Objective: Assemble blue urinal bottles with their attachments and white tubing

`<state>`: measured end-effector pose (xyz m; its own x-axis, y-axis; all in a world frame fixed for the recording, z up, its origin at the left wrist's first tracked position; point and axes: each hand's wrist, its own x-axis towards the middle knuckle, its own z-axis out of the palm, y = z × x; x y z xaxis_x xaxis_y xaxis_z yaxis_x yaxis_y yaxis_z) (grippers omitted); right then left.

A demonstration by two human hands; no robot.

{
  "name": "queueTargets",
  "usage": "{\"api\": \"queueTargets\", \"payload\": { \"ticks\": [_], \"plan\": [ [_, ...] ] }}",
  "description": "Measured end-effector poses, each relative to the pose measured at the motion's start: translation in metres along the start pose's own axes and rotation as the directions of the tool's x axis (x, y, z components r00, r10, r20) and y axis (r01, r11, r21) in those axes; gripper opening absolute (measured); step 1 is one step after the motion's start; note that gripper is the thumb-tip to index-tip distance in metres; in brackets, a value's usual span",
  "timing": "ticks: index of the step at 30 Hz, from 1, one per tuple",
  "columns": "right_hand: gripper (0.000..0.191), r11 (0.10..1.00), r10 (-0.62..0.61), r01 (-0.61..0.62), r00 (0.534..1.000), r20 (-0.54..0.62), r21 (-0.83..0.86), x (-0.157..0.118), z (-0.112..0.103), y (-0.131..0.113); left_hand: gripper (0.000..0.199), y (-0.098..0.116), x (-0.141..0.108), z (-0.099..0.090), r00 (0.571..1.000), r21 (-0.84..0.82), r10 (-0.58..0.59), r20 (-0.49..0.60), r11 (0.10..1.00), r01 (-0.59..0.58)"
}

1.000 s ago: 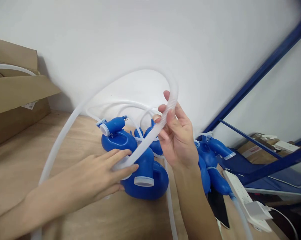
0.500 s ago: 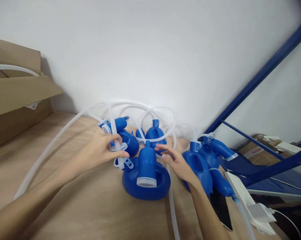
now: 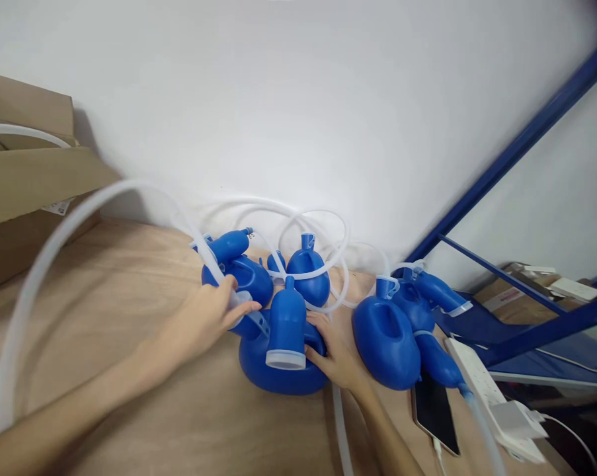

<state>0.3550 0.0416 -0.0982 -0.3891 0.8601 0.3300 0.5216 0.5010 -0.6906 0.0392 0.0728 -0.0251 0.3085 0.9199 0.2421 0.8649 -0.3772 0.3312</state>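
A blue bottle [image 3: 263, 370] lies on the wooden table, with a blue funnel-shaped piece [image 3: 288, 320] resting on top, its white-rimmed mouth toward me. My left hand [image 3: 219, 304] grips a translucent cap with a white tube [image 3: 45, 258] at the bottle's neck, left of the funnel. Around the bottle's handle, my right hand [image 3: 332, 350] curls its fingers. Behind stand another blue bottle [image 3: 311, 274] and, to its left, a blue bottle [image 3: 253, 277] with a second funnel piece [image 3: 229, 246]. To the right sits a larger-looking blue bottle [image 3: 385, 344].
An open cardboard box [image 3: 35, 178] stands at the left against the wall. At the right are more blue pieces [image 3: 437, 360], a phone [image 3: 436, 413], a power strip [image 3: 481, 390] and a blue metal frame [image 3: 516, 149]. White tubing loops along the wall.
My left hand has brought the cap and tube down to the bottle's neck. My right hand has moved left and down and taken hold of the handle.
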Motion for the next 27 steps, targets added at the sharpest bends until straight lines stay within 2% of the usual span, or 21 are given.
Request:
{"api": "queueTargets", "payload": {
  "ticks": [2, 4, 7, 9, 10, 13, 14, 15, 16, 18, 20, 21, 23, 27],
  "plan": [
    [0.039, 1.000, -0.003, 0.003, 1.000, -0.013, -0.001, 0.000, 0.001, -0.003, 0.046, 0.002, -0.007, 0.011, 0.990, 0.118, 0.134, 0.030, 0.984, -0.137],
    [0.037, 1.000, -0.005, 0.005, 1.000, -0.025, 0.004, 0.000, 0.002, -0.005, 0.043, 0.000, -0.013, 0.012, 0.960, 0.238, 0.273, 0.063, 0.930, -0.280],
    [0.034, 1.000, -0.015, 0.015, 1.000, -0.025, 0.014, 0.001, 0.002, -0.007, 0.045, -0.001, -0.015, 0.005, 0.942, 0.325, 0.320, 0.100, 0.885, -0.335],
    [0.032, 1.000, -0.016, 0.017, 1.000, -0.023, 0.025, 0.001, 0.001, -0.007, 0.049, 0.000, -0.010, 0.000, 0.929, 0.373, 0.363, 0.072, 0.854, -0.363],
    [0.032, 0.999, -0.014, 0.015, 1.000, -0.026, 0.031, 0.001, 0.001, -0.008, 0.051, 0.000, -0.005, -0.002, 0.904, 0.391, 0.425, 0.045, 0.825, -0.407],
    [0.030, 0.999, 0.000, 0.002, 0.999, -0.042, 0.045, 0.001, 0.002, -0.009, 0.050, -0.005, 0.010, 0.002, 0.771, 0.389, 0.636, -0.031, 0.718, -0.577],
    [0.029, 0.999, 0.003, -0.001, 0.999, -0.047, 0.045, 0.000, 0.002, -0.009, 0.049, -0.008, 0.014, 0.005, 0.737, 0.360, 0.674, -0.050, 0.700, -0.616],
    [0.028, 0.999, 0.003, -0.001, 0.999, -0.053, 0.045, 0.000, 0.002, -0.009, 0.047, -0.012, 0.017, 0.009, 0.723, 0.321, 0.687, -0.066, 0.701, -0.637],
    [0.027, 0.999, 0.003, 0.000, 0.998, -0.058, 0.044, -0.001, 0.002, -0.009, 0.045, -0.015, 0.020, 0.013, 0.731, 0.278, 0.678, -0.075, 0.719, -0.638],
    [0.023, 0.999, -0.006, 0.009, 0.998, -0.057, 0.042, -0.002, 0.002, -0.008, 0.040, -0.021, 0.021, 0.021, 0.784, 0.173, 0.618, -0.061, 0.780, -0.602],
    [0.020, 0.999, -0.015, 0.017, 0.999, -0.046, 0.039, -0.002, 0.001, -0.008, 0.039, -0.023, 0.021, 0.027, 0.836, 0.071, 0.549, -0.004, 0.834, -0.547],
    [0.019, 0.999, -0.018, 0.019, 0.999, -0.035, 0.037, -0.002, 0.001, -0.008, 0.040, -0.024, 0.020, 0.029, 0.848, 0.027, 0.529, 0.029, 0.848, -0.530],
    [0.019, 0.999, -0.018, 0.018, 1.000, -0.020, 0.031, -0.002, 0.000, -0.009, 0.044, -0.024, 0.021, 0.032, 0.841, -0.055, 0.538, 0.060, 0.843, -0.535],
    [0.018, 1.000, -0.010, 0.010, 1.000, -0.011, 0.022, -0.002, 0.000, -0.010, 0.051, -0.027, 0.024, 0.041, 0.798, -0.214, 0.602, 0.000, 0.780, -0.588]
  ]
}}
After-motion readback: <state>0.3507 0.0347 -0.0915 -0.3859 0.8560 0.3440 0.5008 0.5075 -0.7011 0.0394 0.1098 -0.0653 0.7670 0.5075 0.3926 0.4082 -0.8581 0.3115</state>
